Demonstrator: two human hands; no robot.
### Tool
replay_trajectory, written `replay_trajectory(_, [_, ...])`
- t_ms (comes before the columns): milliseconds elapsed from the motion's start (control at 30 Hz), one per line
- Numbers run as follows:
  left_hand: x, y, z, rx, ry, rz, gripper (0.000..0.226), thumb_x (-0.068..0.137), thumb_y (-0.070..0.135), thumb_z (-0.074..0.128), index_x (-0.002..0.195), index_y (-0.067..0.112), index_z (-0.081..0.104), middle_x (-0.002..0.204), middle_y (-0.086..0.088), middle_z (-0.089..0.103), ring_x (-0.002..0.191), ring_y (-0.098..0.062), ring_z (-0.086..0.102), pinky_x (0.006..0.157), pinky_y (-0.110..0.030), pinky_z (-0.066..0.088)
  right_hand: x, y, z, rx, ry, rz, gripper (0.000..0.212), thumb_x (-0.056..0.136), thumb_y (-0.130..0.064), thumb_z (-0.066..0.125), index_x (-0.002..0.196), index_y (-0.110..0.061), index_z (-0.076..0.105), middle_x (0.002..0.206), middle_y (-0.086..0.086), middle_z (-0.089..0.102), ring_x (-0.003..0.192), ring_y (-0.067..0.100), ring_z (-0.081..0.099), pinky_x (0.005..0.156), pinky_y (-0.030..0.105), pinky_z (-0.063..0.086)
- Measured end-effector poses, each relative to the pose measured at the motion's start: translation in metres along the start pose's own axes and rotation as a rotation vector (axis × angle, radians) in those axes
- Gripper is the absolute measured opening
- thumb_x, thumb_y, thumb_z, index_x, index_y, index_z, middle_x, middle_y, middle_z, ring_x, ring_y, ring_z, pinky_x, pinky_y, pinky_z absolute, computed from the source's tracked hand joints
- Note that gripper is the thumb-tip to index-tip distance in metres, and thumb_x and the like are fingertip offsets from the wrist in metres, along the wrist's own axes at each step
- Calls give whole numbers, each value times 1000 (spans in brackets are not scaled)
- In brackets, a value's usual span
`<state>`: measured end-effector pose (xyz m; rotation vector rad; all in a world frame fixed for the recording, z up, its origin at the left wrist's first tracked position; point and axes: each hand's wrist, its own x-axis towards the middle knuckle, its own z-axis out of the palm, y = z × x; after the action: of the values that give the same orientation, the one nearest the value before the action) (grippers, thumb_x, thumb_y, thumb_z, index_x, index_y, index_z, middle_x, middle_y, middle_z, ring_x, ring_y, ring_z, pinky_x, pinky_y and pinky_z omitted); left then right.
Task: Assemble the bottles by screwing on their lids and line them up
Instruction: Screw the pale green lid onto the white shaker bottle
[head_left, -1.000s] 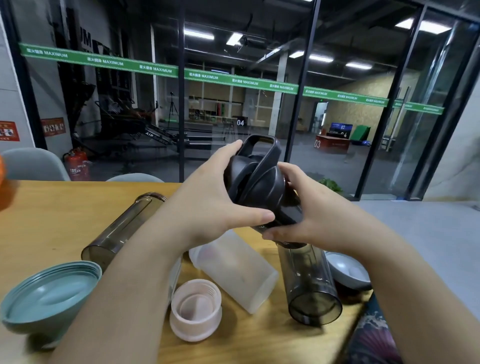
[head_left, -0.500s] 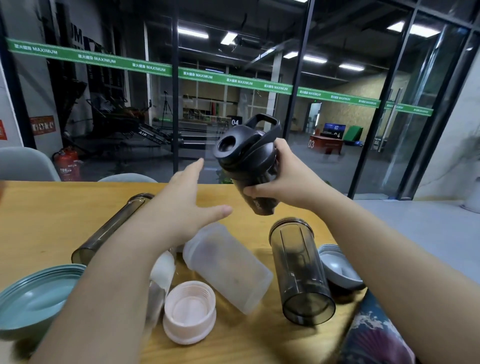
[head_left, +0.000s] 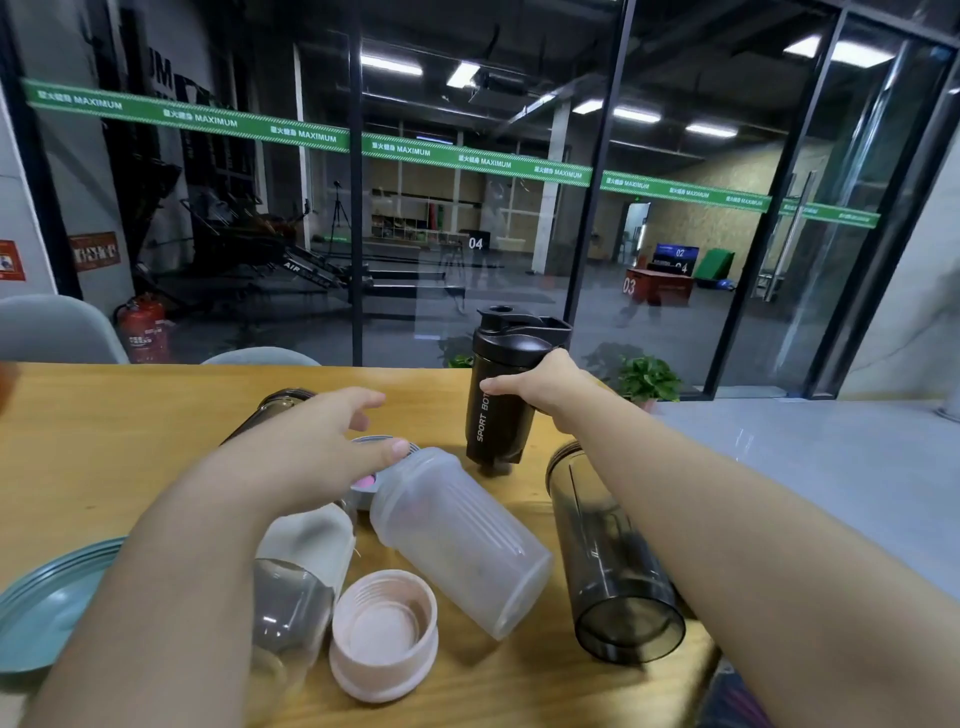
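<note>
Black plastic is filling the right hand (head_left: 540, 384): its fingers and thumb are curling round the upper body of the black sport bottle (head_left: 498, 400), just under the black lid (head_left: 514, 332) that is already sitting on it. This bottle is standing upright, with its base at or just above the wooden surface (head_left: 104, 441); I cannot tell if it is touching.

Well to the left of that bottle, the left hand (head_left: 322, 447) is hovering with its fingers relaxed and spread, and it is holding nothing. Its thumb tip is lying very near the open mouth of the frosted bottle (head_left: 457, 535), which is lying on its side directly below and to the right of this hand; whether the thumb is touching the rim I cannot tell. Under the left hand a small grey lid with a pink part (head_left: 374, 467) is partly showing.

Below the left wrist a clear bottle with a white sleeve (head_left: 296, 566) is lying on its side, and just beside it the pink lid (head_left: 384, 634) is resting with its open threaded side up. Under the right forearm a smoky dark bottle (head_left: 613, 561) is lying with its bottom toward the camera. Beyond the left hand a second dark bottle (head_left: 275, 410) is lying, mostly hidden. Far left of the left arm, a teal plate (head_left: 47, 603) is sitting at the edge of the surface.
</note>
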<state>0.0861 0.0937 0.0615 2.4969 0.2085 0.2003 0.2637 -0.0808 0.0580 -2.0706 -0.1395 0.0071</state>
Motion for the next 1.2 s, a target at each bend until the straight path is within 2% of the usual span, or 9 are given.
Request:
replay_trajectory(100, [0, 2, 2, -7, -22, -25, 59, 91, 42, 56, 145, 30, 34, 141, 3, 49, 108, -11, 56, 101, -37, 44, -1, -2, 3, -27, 24, 31, 87, 70, -28, 83, 137, -5, 33, 137, 13, 47, 127, 32, 45, 94, 41, 45])
replay_trajectory(200, [1, 4, 4, -33, -29, -33, 52, 96, 36, 51, 145, 27, 35, 133, 4, 53, 94, -6, 55, 86, -24, 43, -2, -4, 8, -55, 22, 50, 90, 71, -30, 82, 139, -5, 29, 139, 14, 45, 127, 34, 45, 95, 42, 46])
replay_trajectory(300, [2, 3, 6, -77, -23, -51, 46, 99, 32, 46, 144, 26, 38, 106, 14, 54, 79, 3, 51, 67, -16, 39, -4, -5, 13, -72, 23, 59, 91, 72, -29, 82, 139, -5, 26, 138, 14, 46, 127, 34, 46, 95, 42, 47])
replay_trajectory(367, [2, 1, 6, -79, -11, -61, 44, 100, 30, 44, 144, 26, 39, 98, 15, 51, 84, -2, 52, 73, -22, 39, -5, -5, 17, -61, 21, 59, 90, 71, -28, 82, 138, -5, 26, 138, 14, 46, 127, 34, 45, 96, 42, 46])
replay_trajectory(433, [2, 0, 5, -76, -11, -69, 44, 100, 30, 44, 144, 27, 38, 102, 12, 51, 94, -8, 51, 82, -23, 36, -7, -6, 19, -42, 19, 54, 90, 72, -26, 82, 138, -5, 25, 139, 14, 45, 129, 34, 44, 98, 42, 45])
replay_trajectory(733, [1, -3, 0, -68, -13, -39, 46, 99, 32, 47, 144, 29, 38, 133, 5, 54, 108, -12, 51, 94, -28, 40, -13, -6, 24, 5, 24, 40, 81, 75, -25, 79, 135, -6, 29, 138, 13, 46, 129, 32, 45, 98, 42, 44])
replay_trajectory(867, [0, -9, -4, -76, 11, -29, 48, 96, 35, 53, 142, 31, 40, 135, 6, 54, 118, -15, 52, 104, -37, 40, -20, -8, 26, 12, 9, 72, 82, 77, -30, 77, 136, -5, 28, 141, 13, 44, 130, 33, 43, 99, 43, 44])
replay_trajectory(1067, [-1, -15, -9, -124, 63, 17, 48, 91, 34, 60, 137, 28, 46, 126, 5, 59, 110, -15, 58, 97, -33, 44, -41, -10, 24, 48, -48, 85, 85, 78, -37, 75, 139, -5, 25, 140, 13, 44, 129, 33, 43, 97, 43, 43])
replay_trajectory(1200, [-1, -9, -14, -114, 181, 71, 36, 93, 29, 58, 128, 27, 55, 116, 8, 63, 104, -14, 60, 89, -30, 44, -64, -9, 17, 58, -97, 21, 78, 80, -33, 74, 137, -9, 27, 135, 10, 46, 122, 29, 46, 81, 34, 36])
